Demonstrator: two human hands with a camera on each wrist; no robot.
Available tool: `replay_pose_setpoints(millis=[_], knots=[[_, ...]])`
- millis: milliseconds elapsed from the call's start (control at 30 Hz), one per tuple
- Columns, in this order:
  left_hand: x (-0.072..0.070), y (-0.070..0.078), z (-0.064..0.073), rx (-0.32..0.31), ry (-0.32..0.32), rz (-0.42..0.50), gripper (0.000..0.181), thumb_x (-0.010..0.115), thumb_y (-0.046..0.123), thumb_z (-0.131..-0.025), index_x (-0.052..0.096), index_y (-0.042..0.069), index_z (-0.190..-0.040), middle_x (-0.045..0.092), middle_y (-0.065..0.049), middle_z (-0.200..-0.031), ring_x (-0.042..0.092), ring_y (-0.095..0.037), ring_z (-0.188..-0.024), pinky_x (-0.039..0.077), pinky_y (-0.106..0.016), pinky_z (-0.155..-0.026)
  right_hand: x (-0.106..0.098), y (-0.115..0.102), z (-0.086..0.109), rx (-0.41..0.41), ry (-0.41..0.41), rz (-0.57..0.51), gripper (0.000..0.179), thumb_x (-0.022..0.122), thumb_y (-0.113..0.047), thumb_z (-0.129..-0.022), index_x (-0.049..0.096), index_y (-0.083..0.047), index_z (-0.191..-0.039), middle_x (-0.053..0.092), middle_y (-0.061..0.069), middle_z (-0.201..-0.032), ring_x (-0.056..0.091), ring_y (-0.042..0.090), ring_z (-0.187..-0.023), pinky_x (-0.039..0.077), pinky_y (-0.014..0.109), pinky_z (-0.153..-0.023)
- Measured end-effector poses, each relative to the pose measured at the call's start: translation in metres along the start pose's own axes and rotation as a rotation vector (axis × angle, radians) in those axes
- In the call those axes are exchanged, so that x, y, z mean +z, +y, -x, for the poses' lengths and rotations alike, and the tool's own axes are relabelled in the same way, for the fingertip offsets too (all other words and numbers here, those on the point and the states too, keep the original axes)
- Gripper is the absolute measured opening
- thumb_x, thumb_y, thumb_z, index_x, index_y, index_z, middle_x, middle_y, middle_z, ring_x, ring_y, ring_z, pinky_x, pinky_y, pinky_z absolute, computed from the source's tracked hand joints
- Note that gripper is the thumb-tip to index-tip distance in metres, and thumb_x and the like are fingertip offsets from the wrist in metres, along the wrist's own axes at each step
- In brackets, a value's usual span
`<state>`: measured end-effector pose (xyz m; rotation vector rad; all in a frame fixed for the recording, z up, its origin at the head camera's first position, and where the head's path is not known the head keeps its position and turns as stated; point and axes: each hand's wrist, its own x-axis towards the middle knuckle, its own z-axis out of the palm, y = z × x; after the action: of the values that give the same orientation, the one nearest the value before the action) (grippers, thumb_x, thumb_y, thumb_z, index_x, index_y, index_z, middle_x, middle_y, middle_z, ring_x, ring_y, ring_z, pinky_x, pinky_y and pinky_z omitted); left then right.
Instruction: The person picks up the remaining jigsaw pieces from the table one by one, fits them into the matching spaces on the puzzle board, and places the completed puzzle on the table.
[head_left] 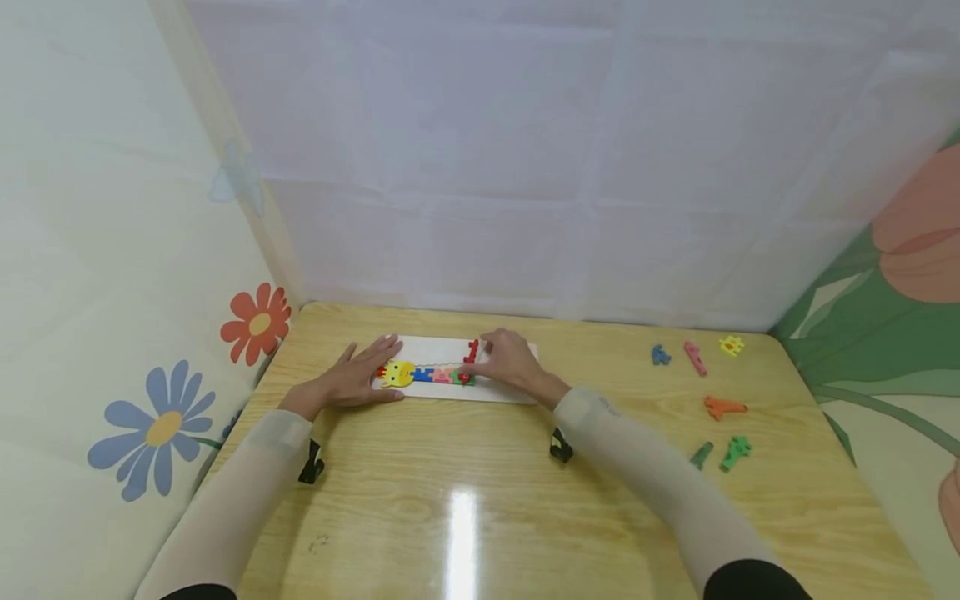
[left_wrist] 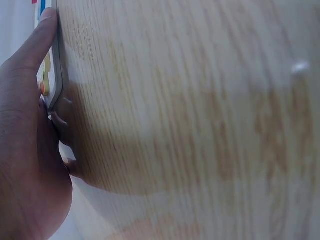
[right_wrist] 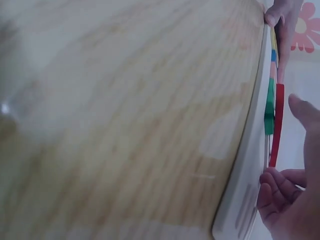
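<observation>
- At the table's (head_left: pixel 390 467) far left-centre, a white board (head_left: pixel 435 347) bears a yellow giraffe head (head_left: pixel 402 372), with blue, pink and green segments rightward.
- Left hand (head_left: pixel 356 377): fingers spread, resting on the board's left end.
- Right hand (head_left: pixel 513 362): thumb and bent fingers at a red piece (head_left: pixel 472 350); whether they grip it cannot be told.
- Far right: loose blue (head_left: pixel 660 356), pink (head_left: pixel 695 359) and yellow pieces (head_left: pixel 732 345); nearer, an orange piece (head_left: pixel 723 407) and two green pieces (head_left: pixel 736 452).

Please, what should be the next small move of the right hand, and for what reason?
Perhaps press the red piece gently down with the right hand: that hand is at it, it seems to stand higher than the green piece, and the left hand rests on the board, which should help steady it.
</observation>
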<state>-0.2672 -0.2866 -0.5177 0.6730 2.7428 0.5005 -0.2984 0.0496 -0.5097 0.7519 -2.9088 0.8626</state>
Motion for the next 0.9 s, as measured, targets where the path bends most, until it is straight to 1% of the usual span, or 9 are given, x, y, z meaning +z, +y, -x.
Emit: replay_pose_setpoints(millis=[133,233,333,433,533,667,767,900], knots=[[-0.0006,0.0008,0.0004,0.008,0.006,0.003,0.106,0.065,0.067,-0.095,0.017,0.01,-0.17,0.008,-0.016,-0.178,0.004,-0.04,-0.164,-0.007,-0.072,-0.124,0.0052,-0.0044,0.0008,0.034,0.015,-0.018,0.061,0.087,-0.055,-0.083,0.047,-0.012,-0.069,0.038,-0.004,-0.064,0.035,0.01,-0.062,0.032,0.024,-0.062],[-0.0013,0.0021,0.001,0.013,0.009,0.009,0.105,0.066,0.065,-0.095,0.018,0.008,-0.17,0.009,-0.017,-0.178,0.006,-0.041,-0.164,-0.006,-0.073,-0.124,0.0068,-0.0069,0.0006,0.044,0.013,-0.017,0.06,0.087,-0.054,-0.084,0.048,-0.011,-0.069,0.035,-0.004,-0.064,0.034,0.01,-0.063,0.03,0.025,-0.062],[-0.002,0.0028,0.0015,0.015,0.013,0.007,0.104,0.066,0.064,-0.096,0.019,0.008,-0.17,0.01,-0.017,-0.178,0.006,-0.041,-0.163,-0.006,-0.073,-0.124,0.007,-0.0079,-0.0006,0.037,0.005,-0.029,0.058,0.088,-0.05,-0.085,0.049,-0.01,-0.069,0.034,-0.003,-0.063,0.034,0.012,-0.063,0.031,0.026,-0.063],[-0.0023,0.0031,0.0011,0.013,0.015,-0.002,0.104,0.066,0.063,-0.096,0.019,0.008,-0.17,0.01,-0.017,-0.178,0.006,-0.041,-0.163,-0.005,-0.073,-0.124,0.0067,-0.0066,-0.0028,0.023,-0.01,-0.032,0.051,0.086,-0.045,-0.088,0.055,-0.009,-0.069,0.038,-0.003,-0.064,0.038,0.013,-0.066,0.033,0.027,-0.066],[-0.0021,0.0031,0.0005,0.013,0.016,-0.004,0.104,0.067,0.063,-0.096,0.019,0.008,-0.17,0.01,-0.017,-0.178,0.007,-0.041,-0.163,-0.005,-0.074,-0.124,0.006,-0.0044,-0.0052,0.011,-0.021,-0.018,0.041,0.085,-0.041,-0.09,0.066,-0.009,-0.073,0.046,-0.002,-0.067,0.043,0.014,-0.071,0.037,0.028,-0.07],[-0.0022,0.0017,0.0002,0.013,0.013,-0.001,0.105,0.067,0.064,-0.095,0.019,0.008,-0.17,0.01,-0.017,-0.178,0.006,-0.041,-0.164,-0.005,-0.074,-0.124,0.004,-0.0035,-0.0077,0.007,-0.035,-0.013,0.029,0.084,-0.036,-0.091,0.078,-0.008,-0.085,0.057,0.0,-0.072,0.048,0.014,-0.073,0.039,0.026,-0.069],[-0.0021,0.0011,0.0002,0.014,0.013,-0.004,0.105,0.066,0.064,-0.095,0.019,0.008,-0.17,0.01,-0.017,-0.178,0.006,-0.041,-0.163,-0.005,-0.074,-0.124,0.002,-0.0046,-0.0085,0.005,-0.046,-0.036,0.026,0.083,-0.031,-0.091,0.082,-0.005,-0.096,0.062,0.001,-0.074,0.048,0.014,-0.07,0.039,0.025,-0.065],[-0.0017,0.001,0.0001,0.013,0.013,-0.005,0.105,0.066,0.065,-0.095,0.019,0.008,-0.17,0.01,-0.017,-0.178,0.007,-0.041,-0.163,-0.004,-0.074,-0.124,0.0007,-0.0062,-0.0091,-0.008,-0.048,-0.055,0.028,0.082,-0.024,-0.091,0.083,-0.001,-0.107,0.066,0.002,-0.076,0.049,0.012,-0.067,0.039,0.022,-0.063]])
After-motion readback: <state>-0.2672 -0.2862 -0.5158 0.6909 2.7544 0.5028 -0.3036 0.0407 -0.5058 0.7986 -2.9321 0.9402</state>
